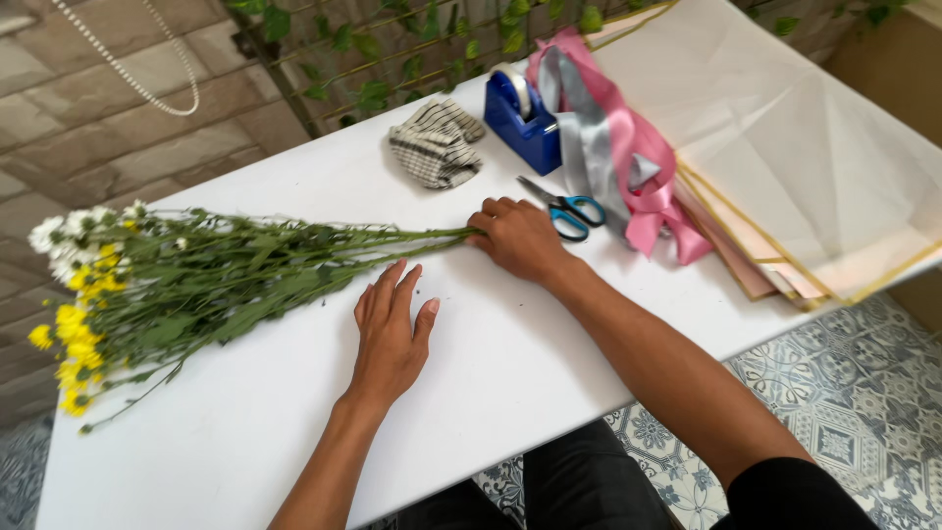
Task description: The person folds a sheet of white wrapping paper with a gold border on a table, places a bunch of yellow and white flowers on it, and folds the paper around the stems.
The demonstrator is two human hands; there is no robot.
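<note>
Left hand (391, 334) flat — stems (392, 238) in right grip (517, 236).

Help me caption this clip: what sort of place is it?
Probably a florist's or bouquet-wrapping workbench: a bunch of long-stemmed white and yellow flowers on a white table, pink and grey satin ribbons, and stacked pale wrapping sheets.

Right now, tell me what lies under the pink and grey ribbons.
The ribbons drape over the edge of the stacked wrapping sheets and the white table, beside the blue tape dispenser. Whatever else sits beneath the ribbons is covered.
</note>
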